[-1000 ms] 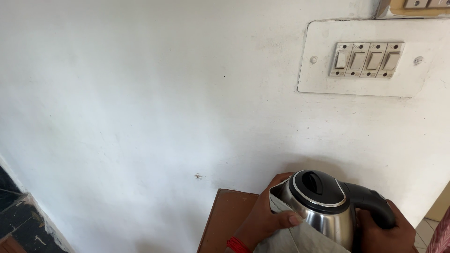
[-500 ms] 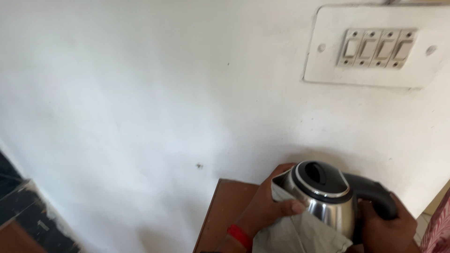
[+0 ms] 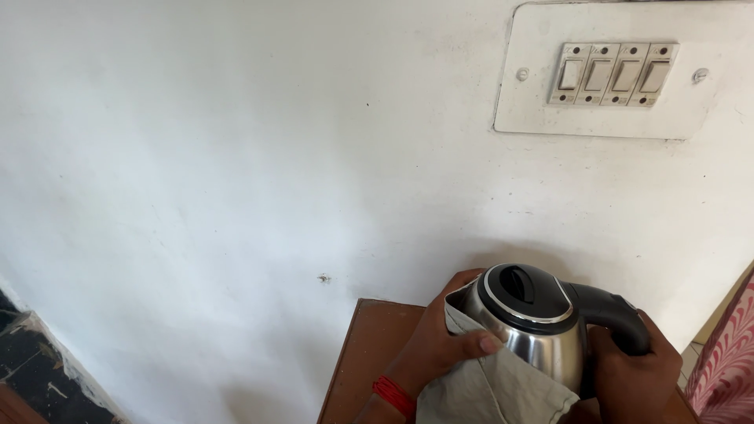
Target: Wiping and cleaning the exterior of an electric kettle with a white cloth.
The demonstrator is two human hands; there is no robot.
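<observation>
Far left, bottom corner: dark floor (image 3: 31, 369) strip, partly in shade, meeting the base of the white wall (image 3: 236, 157). Wall fills most of the view; small dark speck on it low down near the middle.

Bottom centre: brown wooden table (image 3: 365, 353), only its left edge and a bare patch showing, butted up against the wall.

Left hand (image 3: 440, 341) comes up from the bottom edge, red thread band (image 3: 393, 395) on the wrist. Fingers wrapped around the left side of the kettle (image 3: 534, 330), pressing a grey cloth (image 3: 491, 389) flat against the steel body. Thumb lies on top of the cloth, tip near the spout side. Grip: closed on cloth plus kettle wall.

Kettle sits over the table at bottom right of centre, upright or very slightly tilted, steel body, black lid shut. Can't tell if its base touches the table; the cloth and hands hide that.

Right hand (image 3: 628, 377) is curled tight around the black handle (image 3: 609, 314) on the kettle's right side, full fist hold.

Upper right: white switch plate (image 3: 534, 86) on the wall with four rocker switches (image 3: 613, 74) in a row, one screw each side.

Far right edge: sliver of red patterned fabric (image 3: 722, 353).
</observation>
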